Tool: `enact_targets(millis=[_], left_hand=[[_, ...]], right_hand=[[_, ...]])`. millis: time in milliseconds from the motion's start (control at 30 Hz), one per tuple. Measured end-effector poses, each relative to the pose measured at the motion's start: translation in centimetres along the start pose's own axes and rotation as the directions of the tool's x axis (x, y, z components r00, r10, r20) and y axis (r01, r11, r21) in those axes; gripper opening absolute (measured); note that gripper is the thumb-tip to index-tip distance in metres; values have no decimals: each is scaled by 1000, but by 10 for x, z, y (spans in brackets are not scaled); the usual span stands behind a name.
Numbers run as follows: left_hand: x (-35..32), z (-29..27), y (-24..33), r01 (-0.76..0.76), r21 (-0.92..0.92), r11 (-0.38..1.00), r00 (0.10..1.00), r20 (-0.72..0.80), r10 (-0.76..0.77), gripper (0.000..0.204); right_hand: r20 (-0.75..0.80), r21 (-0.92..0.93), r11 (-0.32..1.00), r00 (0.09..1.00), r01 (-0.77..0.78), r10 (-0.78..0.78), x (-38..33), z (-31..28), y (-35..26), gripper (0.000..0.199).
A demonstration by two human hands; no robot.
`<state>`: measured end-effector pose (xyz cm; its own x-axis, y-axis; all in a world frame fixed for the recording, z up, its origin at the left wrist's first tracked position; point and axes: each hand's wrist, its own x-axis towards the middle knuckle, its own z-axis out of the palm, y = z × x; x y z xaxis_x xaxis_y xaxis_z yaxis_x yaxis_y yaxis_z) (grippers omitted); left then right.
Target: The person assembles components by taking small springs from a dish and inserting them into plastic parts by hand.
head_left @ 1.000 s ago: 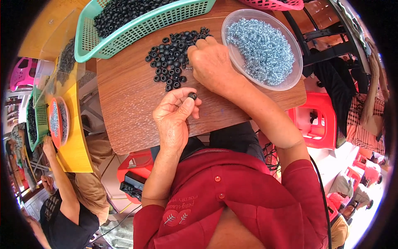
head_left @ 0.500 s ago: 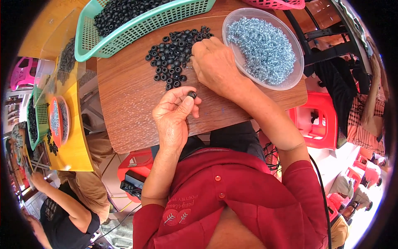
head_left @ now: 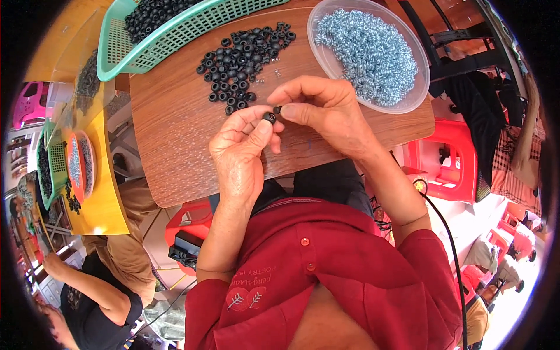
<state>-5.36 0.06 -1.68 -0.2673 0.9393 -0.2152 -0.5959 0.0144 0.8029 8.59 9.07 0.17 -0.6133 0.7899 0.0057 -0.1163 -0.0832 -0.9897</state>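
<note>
Above the near edge of a brown wooden table (head_left: 169, 146), my left hand (head_left: 240, 153) pinches a small black ring (head_left: 269, 117) between thumb and forefinger. My right hand (head_left: 324, 111) meets it fingertip to fingertip and pinches another small dark piece (head_left: 277, 109) against that ring. A loose pile of black rings (head_left: 240, 53) lies on the table just beyond my hands. A clear round bowl (head_left: 402, 104) of small silver springs (head_left: 367, 49) stands to the right of the pile.
A green mesh basket (head_left: 175, 36) with more black rings sits at the far left of the table. A yellow table (head_left: 102, 192) to the left carries similar baskets and a bowl. Another person (head_left: 93, 303) sits at lower left. Red stools (head_left: 449, 157) stand at right.
My right hand has come back from the bowl's rim to meet the left hand's fingertips. The left hand holds its black ring as before.
</note>
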Motion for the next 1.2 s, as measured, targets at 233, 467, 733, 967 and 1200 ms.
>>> enact_targets(millis=[233, 467, 733, 967, 1200], left_hand=[[-2, 6, -2, -31, -15, 999, 999, 13, 31, 21], [-3, 12, -2, 23, -43, 999, 999, 33, -21, 20], [-4, 18, -4, 24, 7, 1000, 999, 38, -24, 19], [-4, 24, -8, -23, 22, 999, 999, 48, 22, 21], [-5, 25, -12, -60, 61, 996, 998, 32, 58, 23]], right_hand=[[-24, -418, 826, 904, 378, -426, -8, 1, 16, 19], [32, -559, 667, 816, 493, -577, -17, -2, 9, 18], [-179, 215, 973, 983, 88, -49, -28, -1, 1, 11], [-156, 235, 971, 988, 48, -11, -33, -3, -1, 13], [-168, 170, 985, 986, 37, -8, -37, -1, -3, 10]])
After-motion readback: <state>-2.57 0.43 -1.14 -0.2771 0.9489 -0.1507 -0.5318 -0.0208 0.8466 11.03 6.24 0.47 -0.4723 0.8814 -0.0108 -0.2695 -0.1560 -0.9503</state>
